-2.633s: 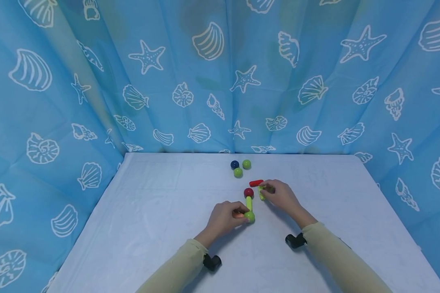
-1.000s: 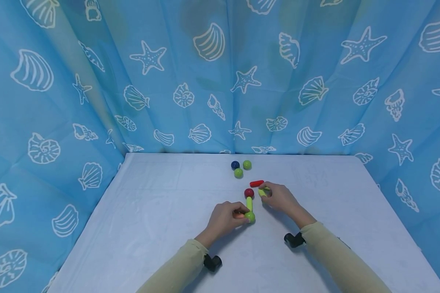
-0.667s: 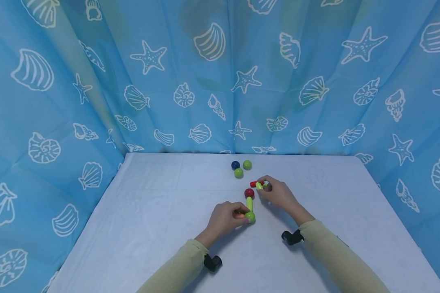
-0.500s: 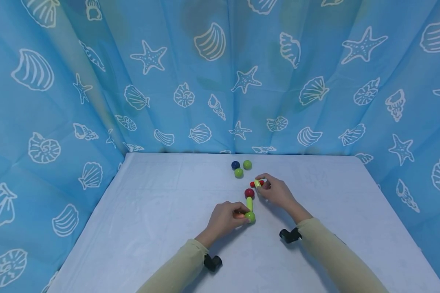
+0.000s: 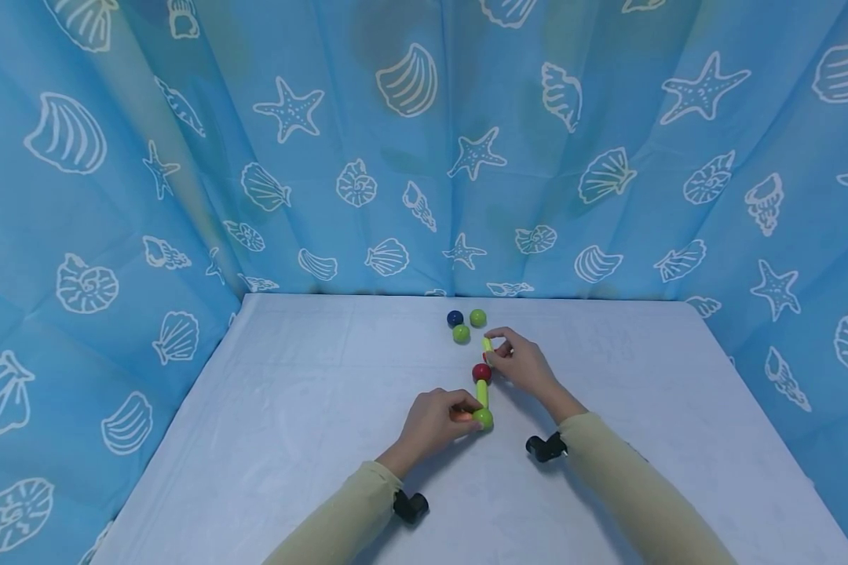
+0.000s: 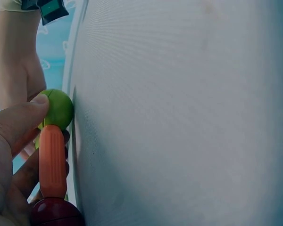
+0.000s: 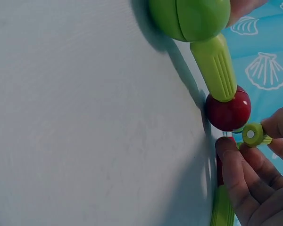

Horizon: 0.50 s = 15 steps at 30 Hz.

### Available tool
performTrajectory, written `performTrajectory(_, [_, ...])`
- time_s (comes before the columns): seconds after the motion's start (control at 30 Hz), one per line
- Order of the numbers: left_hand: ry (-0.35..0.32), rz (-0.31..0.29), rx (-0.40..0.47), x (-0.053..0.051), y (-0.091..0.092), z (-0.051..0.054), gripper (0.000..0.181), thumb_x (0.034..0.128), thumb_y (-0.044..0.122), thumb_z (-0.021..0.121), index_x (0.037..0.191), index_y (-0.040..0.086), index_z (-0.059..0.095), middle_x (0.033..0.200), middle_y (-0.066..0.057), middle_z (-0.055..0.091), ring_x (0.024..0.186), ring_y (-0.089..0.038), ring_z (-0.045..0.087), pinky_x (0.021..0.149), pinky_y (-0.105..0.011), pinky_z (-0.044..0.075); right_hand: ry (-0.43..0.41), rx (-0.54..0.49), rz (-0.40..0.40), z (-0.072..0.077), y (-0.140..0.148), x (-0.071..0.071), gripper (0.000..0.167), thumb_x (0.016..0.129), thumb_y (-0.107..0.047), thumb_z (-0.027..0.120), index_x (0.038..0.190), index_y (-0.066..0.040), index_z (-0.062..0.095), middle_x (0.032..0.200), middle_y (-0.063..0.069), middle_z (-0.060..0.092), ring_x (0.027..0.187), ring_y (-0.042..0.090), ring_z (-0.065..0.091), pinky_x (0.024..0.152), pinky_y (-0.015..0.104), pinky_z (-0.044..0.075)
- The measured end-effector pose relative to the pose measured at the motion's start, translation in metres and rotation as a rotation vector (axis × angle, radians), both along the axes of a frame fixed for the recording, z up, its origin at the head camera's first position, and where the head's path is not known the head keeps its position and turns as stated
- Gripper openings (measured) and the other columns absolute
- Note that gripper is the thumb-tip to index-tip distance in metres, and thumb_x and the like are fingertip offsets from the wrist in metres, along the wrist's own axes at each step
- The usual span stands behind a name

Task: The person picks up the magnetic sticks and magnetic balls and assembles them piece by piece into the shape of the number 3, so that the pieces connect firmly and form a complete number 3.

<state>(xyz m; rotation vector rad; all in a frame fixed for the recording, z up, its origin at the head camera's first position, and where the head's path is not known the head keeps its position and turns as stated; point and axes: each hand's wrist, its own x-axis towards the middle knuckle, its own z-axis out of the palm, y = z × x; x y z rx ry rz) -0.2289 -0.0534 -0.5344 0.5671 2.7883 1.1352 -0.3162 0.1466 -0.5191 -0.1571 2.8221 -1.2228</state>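
My left hand (image 5: 433, 422) pinches a green magnetic ball (image 5: 484, 420). From this ball an orange rod (image 6: 52, 162) runs back under the hand to a dark red ball (image 6: 56, 214), both clear in the left wrist view. A yellow-green rod (image 5: 482, 394) links the same green ball to another dark red ball (image 5: 482, 373) farther off. My right hand (image 5: 526, 367) pinches a loose yellow-green magnetic rod (image 5: 487, 345) beside that far red ball; its round end shows a metal tip in the right wrist view. Whether rod and ball touch, I cannot tell.
Two green balls (image 5: 461, 333) and a dark blue ball (image 5: 455, 318) lie near the table's back edge. Past the right hand's fingers lie a red rod (image 7: 220, 167) and a green rod (image 7: 221, 207). A blue shell-patterned curtain (image 5: 353, 141) stands around the white table (image 5: 290, 392).
My right hand has moved left and away from me, carrying the yellow-green rod from right of the far red ball to just behind it. The left hand stays in place.
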Motion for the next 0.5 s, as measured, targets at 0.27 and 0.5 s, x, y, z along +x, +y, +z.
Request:
performTrajectory(0.27, [0.017, 0.002, -0.013, 0.002, -0.001, 0.001, 0.024, 0.0854, 0.031, 0.084, 0.108, 0.029, 0.077, 0.092, 0.018, 0.068, 0.082, -0.004, 0.052, 0.075, -0.022, 0.044, 0.039, -0.023, -0.008, -0.001, -0.009, -0.002, 0.042, 0.096, -0.023, 0.068, 0.136, -0.017, 0.057, 0.092, 0.007, 0.065, 0.074, 0.022, 0.059, 0.065, 0.030, 0.050])
performTrajectory(0.5, [0.011, 0.004, -0.015, 0.001, -0.001, 0.000, 0.024, 0.0851, 0.032, 0.084, 0.108, 0.030, 0.077, 0.091, 0.019, 0.067, 0.082, -0.004, 0.052, 0.074, -0.022, 0.044, 0.021, -0.046, -0.051, -0.007, -0.010, -0.008, 0.041, 0.099, -0.025, 0.066, 0.138, -0.020, 0.054, 0.099, 0.008, 0.066, 0.078, 0.021, 0.063, 0.066, 0.030, 0.052])
